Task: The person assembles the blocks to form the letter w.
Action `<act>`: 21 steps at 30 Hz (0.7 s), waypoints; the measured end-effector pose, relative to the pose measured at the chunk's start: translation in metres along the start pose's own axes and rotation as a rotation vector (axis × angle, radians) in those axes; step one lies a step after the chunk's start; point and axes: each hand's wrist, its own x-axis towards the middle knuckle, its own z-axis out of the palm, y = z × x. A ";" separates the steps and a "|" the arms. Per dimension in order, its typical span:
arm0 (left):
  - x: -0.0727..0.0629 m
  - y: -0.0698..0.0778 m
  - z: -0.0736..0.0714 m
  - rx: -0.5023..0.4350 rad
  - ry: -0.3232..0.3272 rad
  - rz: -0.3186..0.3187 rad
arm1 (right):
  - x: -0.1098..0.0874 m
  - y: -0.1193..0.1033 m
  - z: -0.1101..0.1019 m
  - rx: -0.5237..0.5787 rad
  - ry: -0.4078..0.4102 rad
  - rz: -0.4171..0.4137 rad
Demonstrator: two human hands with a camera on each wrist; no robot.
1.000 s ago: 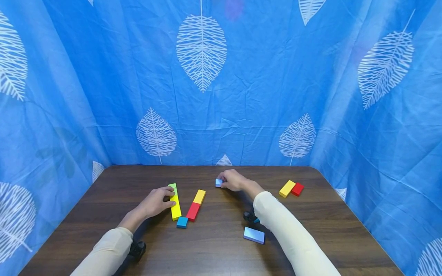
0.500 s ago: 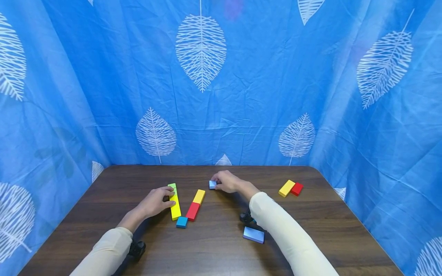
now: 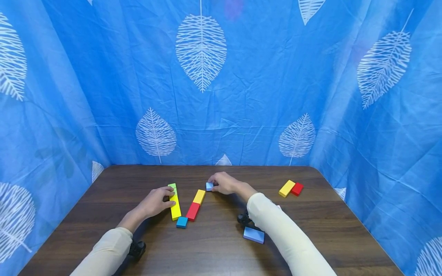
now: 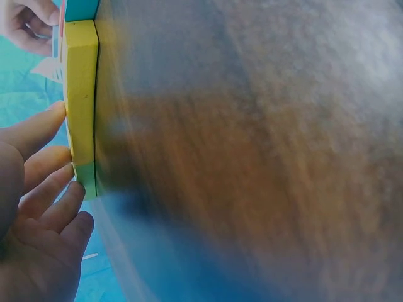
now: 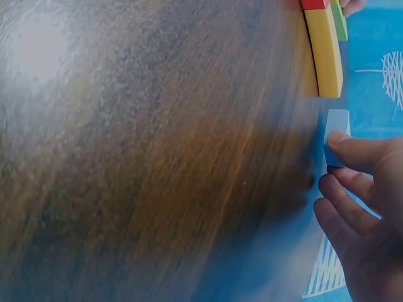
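Observation:
My left hand (image 3: 155, 201) rests its fingers and thumb on a row made of a long yellow block (image 3: 175, 210) and a green block (image 3: 172, 186); the left wrist view shows the fingertips along the yellow block (image 4: 80, 94). A small light blue block (image 3: 209, 186) is pinched between thumb and fingers of my right hand (image 3: 226, 183). That block (image 5: 338, 121) lies just past the end of a yellow block (image 5: 326, 56) in the right wrist view. Between the hands, the shorter yellow block meets a red block (image 3: 193, 211) end to end, with a blue block (image 3: 182, 222) at their near corner.
On the right of the wooden table (image 3: 193, 255) lie another yellow block (image 3: 287, 188) and red block (image 3: 297, 189), side by side. A larger light blue block (image 3: 253, 235) sits beside the right forearm. A blue leaf-patterned curtain (image 3: 241, 96) surrounds the far edge.
My right hand has moved left and slightly nearer with the small light blue block, towards the shorter yellow block. The left hand has stayed in place.

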 end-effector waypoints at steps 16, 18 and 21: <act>0.001 -0.001 -0.001 0.000 -0.004 0.009 | 0.005 -0.001 0.007 -0.063 0.007 -0.037; 0.001 -0.002 -0.001 0.004 -0.003 0.010 | 0.005 0.000 0.008 -0.071 0.006 -0.042; 0.001 -0.002 -0.001 0.006 -0.004 0.011 | 0.005 0.000 0.008 -0.074 0.004 -0.034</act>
